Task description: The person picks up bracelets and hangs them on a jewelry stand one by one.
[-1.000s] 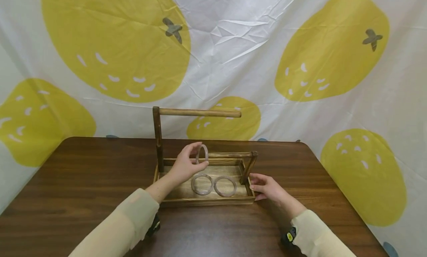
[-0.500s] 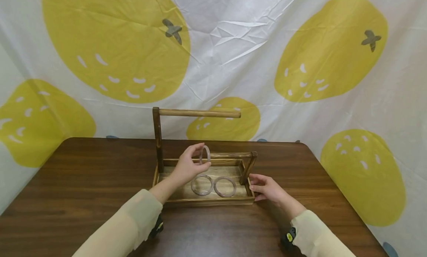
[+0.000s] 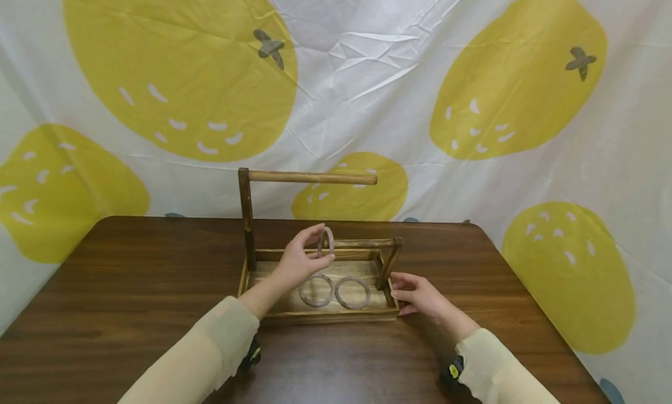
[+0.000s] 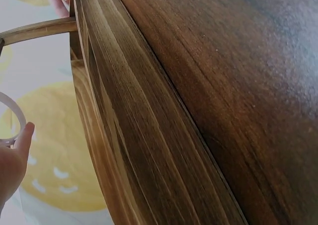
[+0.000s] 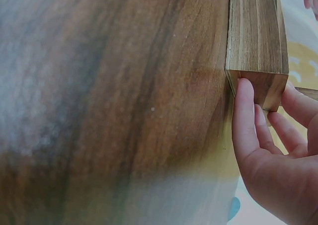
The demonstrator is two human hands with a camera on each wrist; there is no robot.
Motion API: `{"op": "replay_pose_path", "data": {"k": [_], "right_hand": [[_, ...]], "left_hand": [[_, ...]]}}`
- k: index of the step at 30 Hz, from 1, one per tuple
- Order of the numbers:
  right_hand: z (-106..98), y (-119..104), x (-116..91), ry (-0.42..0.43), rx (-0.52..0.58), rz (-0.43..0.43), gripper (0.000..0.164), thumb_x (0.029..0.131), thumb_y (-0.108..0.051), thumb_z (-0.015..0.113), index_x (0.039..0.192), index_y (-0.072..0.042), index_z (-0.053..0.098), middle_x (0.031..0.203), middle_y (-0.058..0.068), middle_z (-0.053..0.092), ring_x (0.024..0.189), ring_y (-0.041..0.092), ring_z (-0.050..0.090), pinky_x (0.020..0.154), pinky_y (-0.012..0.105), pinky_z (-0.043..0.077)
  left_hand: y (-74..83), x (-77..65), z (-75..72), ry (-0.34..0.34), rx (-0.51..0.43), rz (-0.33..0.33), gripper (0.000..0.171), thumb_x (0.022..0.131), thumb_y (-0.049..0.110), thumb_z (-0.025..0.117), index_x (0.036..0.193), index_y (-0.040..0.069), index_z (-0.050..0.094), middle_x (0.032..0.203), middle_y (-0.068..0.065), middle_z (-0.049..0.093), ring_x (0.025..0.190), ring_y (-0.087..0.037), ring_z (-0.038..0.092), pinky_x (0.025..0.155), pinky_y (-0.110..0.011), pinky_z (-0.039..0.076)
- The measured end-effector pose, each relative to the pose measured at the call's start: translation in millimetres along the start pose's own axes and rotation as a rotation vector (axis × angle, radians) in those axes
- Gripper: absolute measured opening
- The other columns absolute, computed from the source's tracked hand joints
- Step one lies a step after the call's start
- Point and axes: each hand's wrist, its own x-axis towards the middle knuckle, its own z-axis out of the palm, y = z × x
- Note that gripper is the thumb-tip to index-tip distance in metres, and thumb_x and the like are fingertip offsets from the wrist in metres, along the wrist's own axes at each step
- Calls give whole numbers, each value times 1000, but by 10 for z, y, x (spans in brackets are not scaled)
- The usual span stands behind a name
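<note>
My left hand (image 3: 299,261) pinches a pale translucent bangle (image 3: 331,242) upright between thumb and fingers. The bangle overlaps the free left end of the lower wooden bar (image 3: 362,243). Two similar bangles, one on the left (image 3: 317,305) and one on the right (image 3: 353,308), lie flat side by side in the wooden tray (image 3: 336,317) below. My right hand (image 3: 422,298) rests its fingertips against the tray's right end, fingers spread over the end wall in the right wrist view. Part of the held bangle (image 4: 20,116) shows at the left wrist view's edge.
A taller post (image 3: 246,217) at the tray's left end carries an upper bar (image 3: 315,178), which reaches right above the left hand. A shorter post (image 3: 389,264) holds up the lower bar. A lemon-print cloth (image 3: 367,89) hangs behind the brown table (image 3: 157,276).
The left hand has shifted slightly right with the bangle, bringing it to the lower bar's free end. The right hand keeps its place at the tray.
</note>
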Motion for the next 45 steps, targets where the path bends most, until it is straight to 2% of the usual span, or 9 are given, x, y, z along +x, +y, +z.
{"op": "replay_pose_path", "data": {"k": [3, 9, 16, 27, 36, 45], "right_hand": [[2, 5, 1, 3, 6, 4, 57, 91, -4, 56, 139, 12, 30, 116, 24, 49, 83, 11, 57, 62, 29, 56], [7, 7, -6, 4, 6, 11, 57, 92, -4, 55, 140, 12, 30, 118, 27, 48, 83, 11, 57, 62, 29, 56], [3, 15, -5, -7, 2, 9, 57, 92, -6, 56, 140, 12, 29, 120, 29, 47, 85, 12, 57, 63, 30, 57], [-2, 17, -5, -13, 11, 3, 58, 92, -6, 56, 140, 12, 29, 115, 23, 49, 82, 10, 57, 62, 28, 56], [-1, 4, -6, -15, 4, 2, 58, 92, -6, 56, 140, 12, 29, 116, 25, 48, 83, 11, 57, 63, 29, 57], [-5, 9, -5, -10, 0, 1, 58, 92, -5, 56, 140, 12, 29, 118, 27, 48, 83, 11, 57, 62, 28, 57]], "left_hand": [[-2, 2, 10, -8, 4, -17, 64, 84, 8, 67, 140, 1, 38, 135, -23, 43, 126, -38, 44, 96, -41, 49], [-48, 22, 34, -24, -24, -35, 66, 84, 8, 66, 141, -1, 35, 134, -25, 43, 126, -38, 43, 98, -44, 46], [-47, 12, 59, -6, -40, -37, 65, 84, 7, 66, 141, 0, 37, 138, -25, 41, 128, -39, 41, 98, -43, 47], [-77, 29, 109, 13, -55, -40, 65, 84, 8, 67, 142, 4, 37, 141, -23, 40, 126, -37, 44, 99, -43, 46], [-107, 46, 153, 19, -81, -63, 63, 84, 9, 66, 141, 4, 39, 144, -19, 38, 129, -37, 42, 102, -43, 44], [-144, 61, 216, 29, -107, -56, 62, 84, 8, 66, 140, 2, 39, 145, -20, 36, 133, -38, 36, 102, -42, 43]]}}
